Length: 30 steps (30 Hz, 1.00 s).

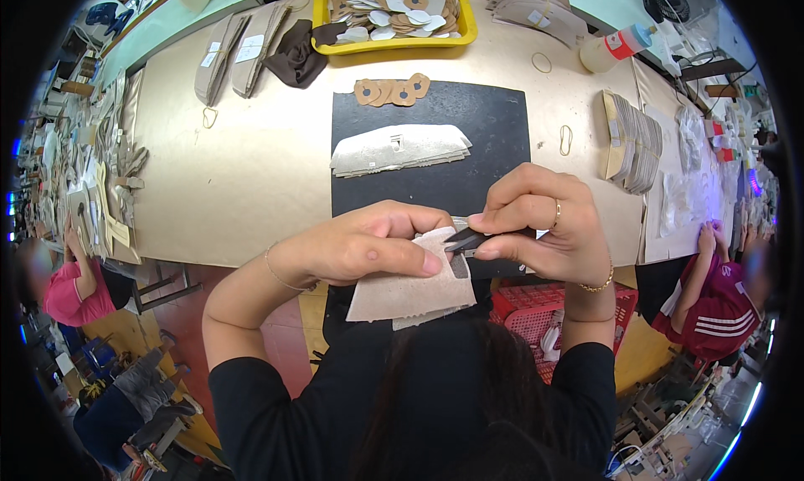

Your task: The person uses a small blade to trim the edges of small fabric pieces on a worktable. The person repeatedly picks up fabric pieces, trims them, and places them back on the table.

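Observation:
My left hand (373, 242) is closed on a beige fabric piece (410, 298), thumb on top. A cut-out window shows near its right edge, and another layer peeks out beneath. In the fingers of my right hand (548, 217) is a small black pointed tool (466, 240), which looks like thread snips. Its tips touch or nearly touch the piece beside the left fingertips. Beyond both hands, a stack of pale grey pieces (402, 150) lies on a black mat (498, 129). Several brown pieces with dark dots (392, 92) overlap at the mat's far edge.
A yellow tray (394, 48) full of cut pieces stands at the back. Bundled pieces (632, 142) lie right, near a bottle (615, 50). Dark cloth (296, 54) is at back left. A red basket (523, 301) is below the table edge. Other people sit left and right.

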Tool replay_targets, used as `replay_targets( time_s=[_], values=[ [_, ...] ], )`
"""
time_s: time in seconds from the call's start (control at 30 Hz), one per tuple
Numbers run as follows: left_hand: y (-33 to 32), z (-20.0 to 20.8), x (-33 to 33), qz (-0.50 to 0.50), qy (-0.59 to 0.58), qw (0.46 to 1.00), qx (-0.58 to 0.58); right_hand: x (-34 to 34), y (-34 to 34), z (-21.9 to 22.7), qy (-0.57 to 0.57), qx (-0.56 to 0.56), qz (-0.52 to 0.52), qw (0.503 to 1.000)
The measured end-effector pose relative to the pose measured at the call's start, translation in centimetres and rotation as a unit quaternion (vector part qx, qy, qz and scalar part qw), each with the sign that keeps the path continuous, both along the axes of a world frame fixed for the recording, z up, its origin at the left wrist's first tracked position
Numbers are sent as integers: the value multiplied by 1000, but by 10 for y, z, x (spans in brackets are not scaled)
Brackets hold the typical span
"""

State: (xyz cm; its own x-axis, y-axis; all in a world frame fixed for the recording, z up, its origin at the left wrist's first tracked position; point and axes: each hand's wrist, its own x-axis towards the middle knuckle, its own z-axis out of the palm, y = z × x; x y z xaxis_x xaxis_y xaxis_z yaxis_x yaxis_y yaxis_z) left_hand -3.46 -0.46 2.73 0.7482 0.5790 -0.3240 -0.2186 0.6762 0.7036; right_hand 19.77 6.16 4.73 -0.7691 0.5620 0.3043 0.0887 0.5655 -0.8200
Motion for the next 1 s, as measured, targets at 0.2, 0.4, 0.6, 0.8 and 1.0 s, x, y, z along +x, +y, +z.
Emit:
replay_targets(
  time_s=[0.2, 0.4, 0.6, 0.8, 1.0],
  values=[
    [1, -1, -2, -26, 18, 999, 24, -2, 0, -4, 4, -22, 21, 1000],
    [3, 2, -5, -56, 64, 995, 51, 0, -2, -8, 2, -55, -4, 998],
    [-2, -8, -3, -107, 203, 970, 76, 6, -5, -24, 56, -94, -124, 986],
    [-14, -61, 10, -117, 340, 896, 262, 16, -8, -36, 67, -114, -165, 977],
    [-34, -87, 7, 7, 390, 857, 338, 21, -11, -39, 86, -132, -190, 969]
  ],
)
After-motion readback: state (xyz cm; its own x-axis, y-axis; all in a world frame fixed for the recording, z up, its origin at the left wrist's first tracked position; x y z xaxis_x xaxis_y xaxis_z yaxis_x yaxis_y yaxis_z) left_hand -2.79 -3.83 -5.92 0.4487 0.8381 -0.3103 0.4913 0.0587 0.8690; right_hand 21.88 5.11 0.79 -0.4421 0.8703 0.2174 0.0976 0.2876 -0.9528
